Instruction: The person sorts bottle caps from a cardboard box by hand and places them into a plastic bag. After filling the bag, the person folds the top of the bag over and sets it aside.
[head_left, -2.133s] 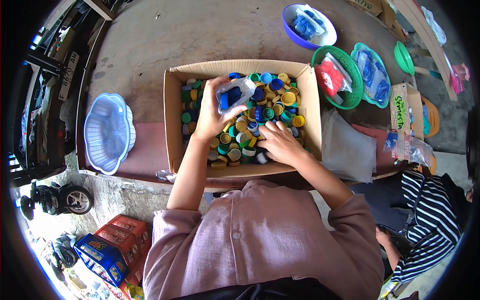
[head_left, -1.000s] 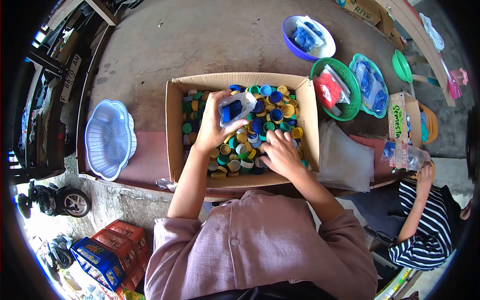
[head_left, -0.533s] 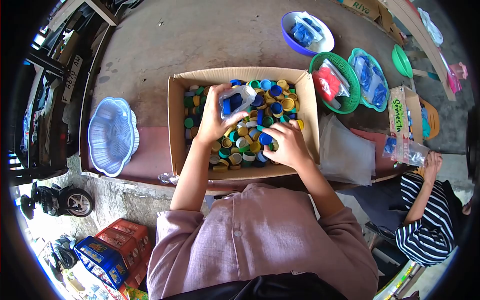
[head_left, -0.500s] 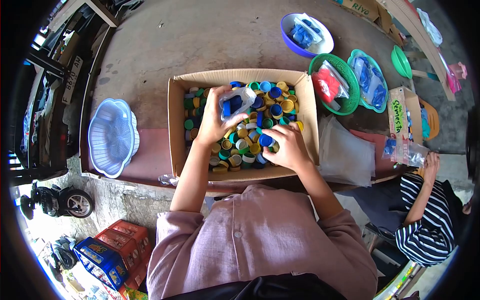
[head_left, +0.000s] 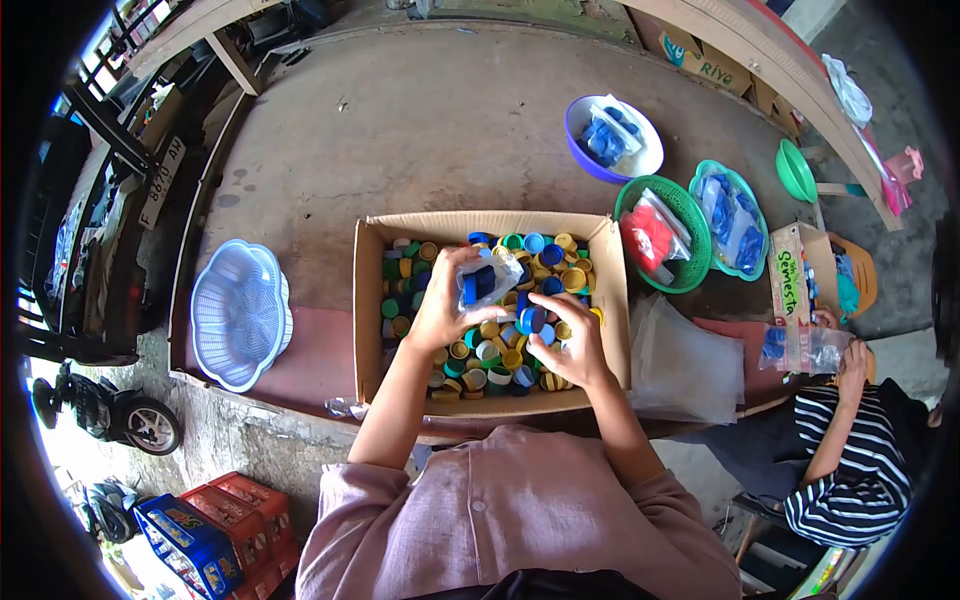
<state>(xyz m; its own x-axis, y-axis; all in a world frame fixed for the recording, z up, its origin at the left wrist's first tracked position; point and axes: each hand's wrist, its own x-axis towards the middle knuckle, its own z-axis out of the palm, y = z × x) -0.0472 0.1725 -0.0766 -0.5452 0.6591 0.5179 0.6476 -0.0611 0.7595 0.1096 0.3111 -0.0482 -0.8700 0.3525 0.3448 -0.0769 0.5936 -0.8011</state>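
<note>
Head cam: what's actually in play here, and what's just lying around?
In play: left hand, plastic bag, right hand, blue cap, cardboard box, loose caps.
Lying about: lavender basket, purple bowl, green basket, stack of clear bags.

Concrete table (head_left: 420, 130) under cardboard box (head_left: 367, 320), basket (head_left: 240, 315), bowl (head_left: 588, 171).

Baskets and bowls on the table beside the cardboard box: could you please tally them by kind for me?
Baskets: 3, a pale blue basket, a green basket and a teal basket.
Bowls: 1, a blue bowl.
Total: 4.
Not counted: a small green dish farther right, apparently off the table.
</note>
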